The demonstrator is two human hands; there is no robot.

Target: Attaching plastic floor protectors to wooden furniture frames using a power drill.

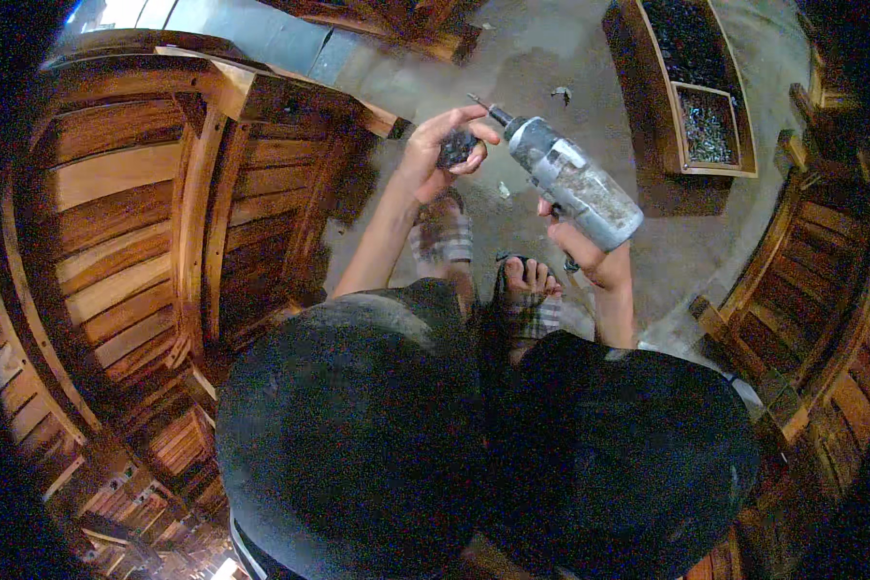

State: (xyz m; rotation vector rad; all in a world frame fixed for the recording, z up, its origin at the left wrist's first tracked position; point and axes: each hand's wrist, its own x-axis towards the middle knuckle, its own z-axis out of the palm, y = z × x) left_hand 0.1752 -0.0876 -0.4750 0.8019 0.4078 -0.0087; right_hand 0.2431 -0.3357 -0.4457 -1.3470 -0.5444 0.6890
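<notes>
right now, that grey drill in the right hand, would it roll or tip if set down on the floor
The grey drill is likely stiff and fairly heavy for its size: the right hand grips its handle firmly. Its barrel looks rounded, so on its side it might rock on the concrete floor. Its dusty casing probably isn't slippery.

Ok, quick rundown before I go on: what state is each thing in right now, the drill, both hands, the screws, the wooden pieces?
Left hand: raised, cupped around a dark handful of screws.
Right hand: closed on the drill's grip.
Drill: held up, bit fitted, tip at the left fingertips.
Slatted wooden frame: standing at the left, untouched.
Wooden tray: on the floor, holding screws.
</notes>
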